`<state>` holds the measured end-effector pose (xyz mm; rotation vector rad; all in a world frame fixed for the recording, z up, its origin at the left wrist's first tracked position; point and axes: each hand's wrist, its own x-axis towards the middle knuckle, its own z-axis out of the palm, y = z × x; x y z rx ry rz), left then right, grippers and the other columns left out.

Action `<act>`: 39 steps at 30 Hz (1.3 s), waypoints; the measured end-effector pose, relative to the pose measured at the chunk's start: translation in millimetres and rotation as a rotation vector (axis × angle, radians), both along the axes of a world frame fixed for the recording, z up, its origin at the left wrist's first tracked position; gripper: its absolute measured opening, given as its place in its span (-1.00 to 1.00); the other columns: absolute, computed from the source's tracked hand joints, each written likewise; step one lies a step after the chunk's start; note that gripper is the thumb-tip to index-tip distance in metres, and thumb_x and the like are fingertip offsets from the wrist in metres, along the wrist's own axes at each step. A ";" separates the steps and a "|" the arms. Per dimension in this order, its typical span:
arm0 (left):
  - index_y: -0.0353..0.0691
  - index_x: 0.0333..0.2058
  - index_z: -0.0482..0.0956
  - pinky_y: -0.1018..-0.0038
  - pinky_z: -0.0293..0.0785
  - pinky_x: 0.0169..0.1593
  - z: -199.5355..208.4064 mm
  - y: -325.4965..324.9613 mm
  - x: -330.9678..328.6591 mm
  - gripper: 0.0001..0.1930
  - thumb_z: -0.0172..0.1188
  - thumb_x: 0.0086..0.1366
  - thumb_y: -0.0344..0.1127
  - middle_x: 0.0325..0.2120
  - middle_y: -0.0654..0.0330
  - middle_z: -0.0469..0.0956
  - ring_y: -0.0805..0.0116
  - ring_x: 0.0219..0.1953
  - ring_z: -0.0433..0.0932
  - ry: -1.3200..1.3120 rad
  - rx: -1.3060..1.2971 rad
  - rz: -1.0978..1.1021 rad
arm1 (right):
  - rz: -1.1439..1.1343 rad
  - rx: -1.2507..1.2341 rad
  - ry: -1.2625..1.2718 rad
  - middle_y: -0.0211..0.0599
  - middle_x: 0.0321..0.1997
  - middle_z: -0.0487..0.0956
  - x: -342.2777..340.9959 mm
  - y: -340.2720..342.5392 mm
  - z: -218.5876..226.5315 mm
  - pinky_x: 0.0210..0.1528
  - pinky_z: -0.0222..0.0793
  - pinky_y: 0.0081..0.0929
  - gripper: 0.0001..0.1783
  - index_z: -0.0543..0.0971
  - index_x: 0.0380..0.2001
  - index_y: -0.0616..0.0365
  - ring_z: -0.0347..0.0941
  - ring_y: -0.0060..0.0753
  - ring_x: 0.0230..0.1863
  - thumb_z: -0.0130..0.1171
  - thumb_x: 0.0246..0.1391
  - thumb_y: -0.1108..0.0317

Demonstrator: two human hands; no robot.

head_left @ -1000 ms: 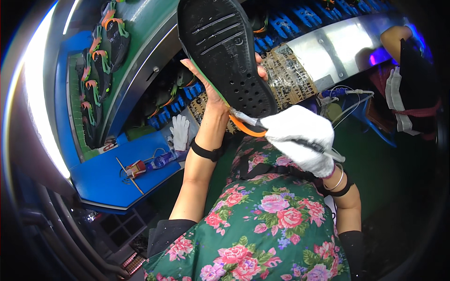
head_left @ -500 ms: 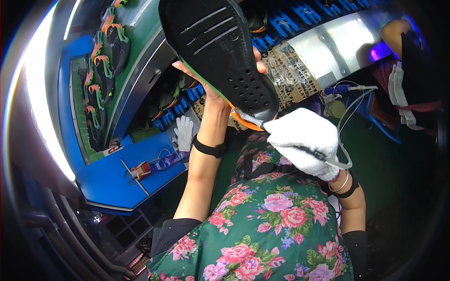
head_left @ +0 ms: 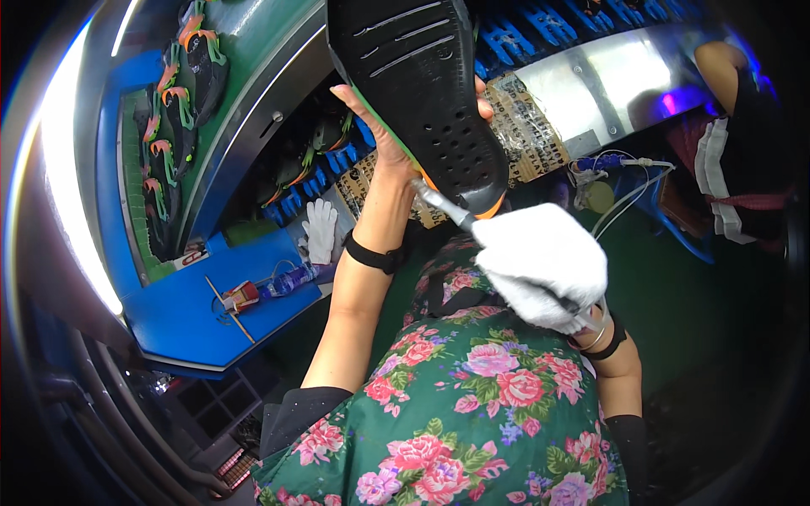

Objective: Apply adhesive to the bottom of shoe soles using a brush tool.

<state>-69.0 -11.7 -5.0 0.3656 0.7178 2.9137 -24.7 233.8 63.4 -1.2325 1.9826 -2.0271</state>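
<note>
One black shoe [head_left: 413, 93], grasped by the bare left hand [head_left: 389, 150], slants with its heel [head_left: 483, 173] toward the gloved right hand [head_left: 544, 266], which grips a brush-like tool [head_left: 446, 204].

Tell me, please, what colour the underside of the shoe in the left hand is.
The shoe's underside is black, best seen in the head view.

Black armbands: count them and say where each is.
2 in view: one armband around the left forearm, another armband around the right forearm, only partly visible. The dark areas may hide others.
</note>
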 end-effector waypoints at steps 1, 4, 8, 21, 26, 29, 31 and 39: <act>-0.26 0.38 0.28 0.03 0.65 -0.01 -0.8 2.1 -0.9 0.41 -0.14 -0.16 0.91 -0.01 -0.18 0.58 -0.11 -0.10 0.66 -0.001 0.008 -0.006 | -0.042 0.016 -0.006 -0.08 -0.19 0.75 -0.6 2.1 -3.1 -0.13 0.60 -0.29 -0.72 0.74 -0.29 0.18 0.70 -0.11 -0.18 0.46 -0.14 0.65; -0.26 0.38 0.27 0.03 0.66 -0.02 1.3 5.1 -1.9 0.41 -0.16 -0.15 0.91 0.00 -0.20 0.58 -0.12 -0.11 0.67 -0.016 0.018 -0.019 | -0.184 0.072 0.023 -0.08 -0.22 0.75 1.0 2.9 -7.8 -0.16 0.60 -0.35 -0.74 0.74 -0.30 0.20 0.70 -0.15 -0.22 0.46 -0.14 0.66; -0.27 0.38 0.27 0.02 0.68 -0.05 2.8 6.7 -1.1 0.41 -0.18 -0.15 0.91 0.00 -0.22 0.58 -0.12 -0.12 0.68 -0.029 0.020 -0.043 | -0.212 0.106 0.020 -0.09 -0.23 0.75 9.9 0.2 -14.2 -0.16 0.60 -0.39 -0.81 0.73 -0.35 0.24 0.70 -0.21 -0.23 0.44 -0.10 0.65; -0.27 0.39 0.26 0.00 0.74 -0.13 6.7 10.0 -5.2 0.42 -0.26 -0.12 0.91 0.01 -0.30 0.57 -0.14 -0.17 0.72 -0.087 -0.008 -0.192 | 0.077 0.082 0.044 -0.19 -0.19 0.77 -0.6 2.5 -15.5 -0.15 0.60 -0.36 -0.77 0.77 -0.32 0.15 0.71 -0.17 -0.22 0.44 -0.14 0.59; -0.27 0.40 0.26 -0.03 0.76 -0.11 -16.5 -2.3 -5.6 0.40 -0.26 -0.10 0.89 0.03 -0.31 0.57 -0.14 -0.15 0.73 -0.023 -0.113 -0.302 | 0.141 0.012 -0.054 -0.15 -0.20 0.77 -7.5 7.3 -16.5 -0.16 0.62 -0.32 -0.76 0.77 -0.35 0.14 0.72 -0.17 -0.20 0.46 -0.18 0.61; -0.25 0.41 0.26 -0.01 0.73 -0.09 -7.4 -6.1 -4.2 0.39 -0.22 -0.10 0.89 0.03 -0.25 0.58 -0.13 -0.13 0.71 -0.051 -0.116 -0.365 | 0.085 0.178 0.210 -0.20 -0.17 0.77 -5.3 3.8 -15.8 -0.15 0.61 -0.36 -0.69 0.77 -0.23 0.12 0.71 -0.16 -0.19 0.47 -0.15 0.56; -0.23 0.42 0.24 0.02 0.70 -0.08 -5.5 -4.6 1.3 0.41 -0.19 -0.13 0.91 0.05 -0.19 0.57 -0.13 -0.11 0.68 -0.061 -0.098 -0.364 | 0.275 0.097 0.160 -0.30 -0.10 0.76 -4.3 3.3 -22.9 -0.16 0.63 -0.39 -0.64 0.76 -0.15 0.03 0.69 -0.22 -0.20 0.44 -0.11 0.52; -0.35 0.26 0.43 0.16 0.82 -0.25 4.9 -8.1 17.4 0.07 -0.11 0.25 0.64 -0.05 -0.17 0.64 -0.01 -0.15 0.76 -0.378 -0.628 -0.130 | 0.294 0.238 0.329 -0.30 -0.12 0.77 -4.9 -8.0 -26.5 -0.08 0.63 -0.33 -0.70 0.76 -0.16 0.02 0.72 -0.18 -0.15 0.46 -0.03 0.48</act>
